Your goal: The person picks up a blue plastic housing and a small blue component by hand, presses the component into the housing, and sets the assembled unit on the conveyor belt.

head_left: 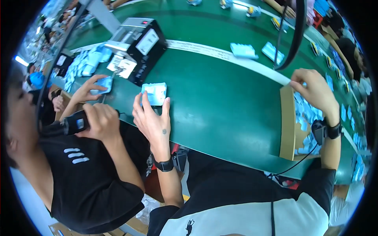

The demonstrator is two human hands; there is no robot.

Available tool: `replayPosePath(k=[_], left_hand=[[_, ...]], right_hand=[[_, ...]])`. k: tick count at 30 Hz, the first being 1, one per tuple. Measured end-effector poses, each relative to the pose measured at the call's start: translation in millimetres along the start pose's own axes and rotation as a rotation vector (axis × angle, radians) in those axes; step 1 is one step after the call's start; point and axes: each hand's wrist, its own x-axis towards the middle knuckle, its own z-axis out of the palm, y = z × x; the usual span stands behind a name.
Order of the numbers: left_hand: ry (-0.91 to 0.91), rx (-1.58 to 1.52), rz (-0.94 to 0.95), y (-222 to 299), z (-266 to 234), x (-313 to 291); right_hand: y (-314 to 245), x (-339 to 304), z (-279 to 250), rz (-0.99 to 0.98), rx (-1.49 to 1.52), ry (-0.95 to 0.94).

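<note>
My left hand (152,118) is at a shallow light-blue moulded plastic tray (156,92) near the table's front edge. Its fingers lie over the left part of the tray and its thumb is at the right edge, so the tray sits between them. At the right, my right hand (313,88) is above the rim of an open cardboard box (288,126). Its fingers are curled closed, and what they hold, if anything, is hidden. Inside the box are many light-blue pieces (305,110). Both wrists carry black strapped devices.
A black and silver machine (138,45) stands back left, beside a heap of light-blue pieces (88,61). A co-worker's hand (88,90) there holds a blue piece. Two blue trays (243,50) lie beyond the white strip. A black curved bar (297,35) crosses upper right.
</note>
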Motion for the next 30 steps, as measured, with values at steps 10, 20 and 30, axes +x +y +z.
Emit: replayPosePath(k=[10, 20, 30], left_hand=[[-0.260, -0.304, 0.282, 55.1, 13.3, -10.2], [-0.283, -0.262, 0.365, 56.0, 10.4, -13.1], [-0.333, -0.341, 0.491, 55.1, 10.4, -11.2]], right_hand=[[31.0, -76.1, 73.3, 0.190, -0.056, -0.075], [38.3, -68.6, 33.6, 0.023, -0.038, 0.171], [-78.3, 33.6, 55.7, -0.445, 0.099, 0.096]])
